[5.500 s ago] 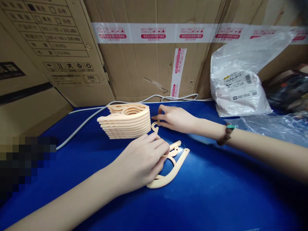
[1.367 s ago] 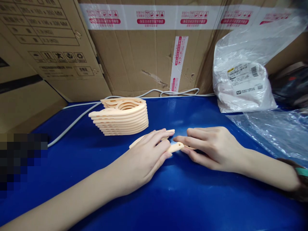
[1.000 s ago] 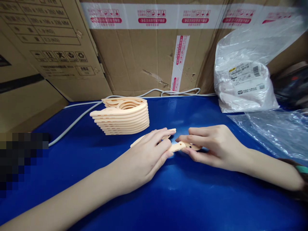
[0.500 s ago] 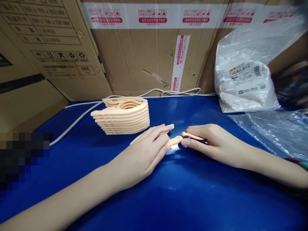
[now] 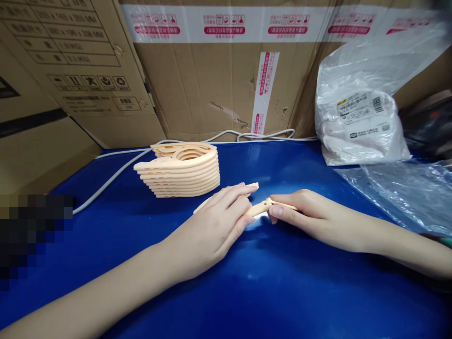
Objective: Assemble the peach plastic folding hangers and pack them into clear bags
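Observation:
My left hand [image 5: 219,223] is closed over a peach plastic hanger piece [image 5: 260,207], and most of that piece is hidden under the palm and fingers. One end with a small hole sticks out to the right past the thumb. My right hand [image 5: 310,212] pinches a thin peach hanger arm [image 5: 285,204] between thumb and fingers. The tip of this arm meets the holed end; whether the two are joined I cannot tell. Behind my left hand stands a neat stack of matching peach hanger pieces [image 5: 180,175], curved and with loop-shaped openings.
Cardboard boxes [image 5: 212,80] wall off the back and left of the blue table [image 5: 247,292]. A grey-white cable [image 5: 116,179] runs along the back. At the right are a labelled white plastic bag [image 5: 360,127] and a clear plastic sheet [image 5: 406,193].
My right hand has tilted and brought the arm's tip against the holed end of the left piece. My left hand has shifted slightly right with its piece.

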Demonstrator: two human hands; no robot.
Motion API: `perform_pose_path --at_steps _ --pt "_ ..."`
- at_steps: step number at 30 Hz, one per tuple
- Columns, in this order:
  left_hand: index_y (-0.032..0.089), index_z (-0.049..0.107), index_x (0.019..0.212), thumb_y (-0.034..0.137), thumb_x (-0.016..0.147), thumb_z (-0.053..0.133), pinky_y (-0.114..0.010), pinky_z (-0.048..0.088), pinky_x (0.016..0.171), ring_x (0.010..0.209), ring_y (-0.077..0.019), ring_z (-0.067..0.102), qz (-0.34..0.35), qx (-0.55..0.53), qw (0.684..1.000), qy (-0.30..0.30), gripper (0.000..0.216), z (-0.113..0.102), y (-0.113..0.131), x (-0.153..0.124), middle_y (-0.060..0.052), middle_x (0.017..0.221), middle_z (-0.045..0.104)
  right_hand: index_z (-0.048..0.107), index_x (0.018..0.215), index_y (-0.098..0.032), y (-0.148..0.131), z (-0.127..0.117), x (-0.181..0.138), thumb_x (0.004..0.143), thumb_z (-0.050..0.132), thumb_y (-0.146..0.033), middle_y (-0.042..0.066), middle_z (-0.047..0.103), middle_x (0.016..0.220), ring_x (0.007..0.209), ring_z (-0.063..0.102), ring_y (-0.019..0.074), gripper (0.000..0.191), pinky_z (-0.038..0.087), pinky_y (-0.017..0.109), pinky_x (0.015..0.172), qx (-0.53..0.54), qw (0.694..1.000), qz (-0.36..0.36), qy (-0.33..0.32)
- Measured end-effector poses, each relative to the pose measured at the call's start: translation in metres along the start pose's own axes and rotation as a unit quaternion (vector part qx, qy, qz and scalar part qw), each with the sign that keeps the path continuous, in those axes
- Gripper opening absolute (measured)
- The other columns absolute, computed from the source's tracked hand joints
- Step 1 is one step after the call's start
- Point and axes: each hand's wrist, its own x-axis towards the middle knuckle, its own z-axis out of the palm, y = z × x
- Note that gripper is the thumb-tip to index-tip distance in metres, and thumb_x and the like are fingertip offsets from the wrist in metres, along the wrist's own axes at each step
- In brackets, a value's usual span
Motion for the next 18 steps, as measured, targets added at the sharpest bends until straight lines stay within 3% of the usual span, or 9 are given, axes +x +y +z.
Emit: perform_pose_path --at_steps 18 --pt "0.015 0.054 0.122 0.022 0.104 0.033 -0.035 0.025 0.120 0.142 -0.0167 0.031 0.010 -0.010 1.000 0.015 0.029 -0.0007 0.0018 -0.0003 -0.009 0.150 0.042 0.063 0.096 -0.026 -0.0072 0.0022 -0.0017 0.096 0.043 -0.037 -0.003 0.072 0.094 0.085 0.067 0.0171 0.023 0.051 0.025 0.077 0.012 0.998 -0.008 0.057"
